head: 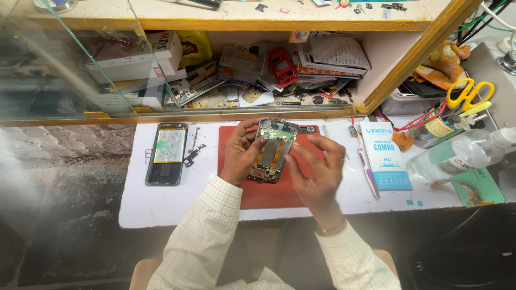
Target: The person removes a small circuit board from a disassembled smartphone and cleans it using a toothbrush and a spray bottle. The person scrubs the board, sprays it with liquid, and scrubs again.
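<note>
Left hand grips the opened phone upright (over the red mat), right hand open, fingers spread beside it

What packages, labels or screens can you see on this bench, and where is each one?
Flat card package: right of the red mat, white and light blue rectangle.
Clear plastic bottle: lying far right, green and white label.
White boxes: stacked in the shelf, left side.
Phone panel: left of the mat, black frame, pale battery label.
</note>
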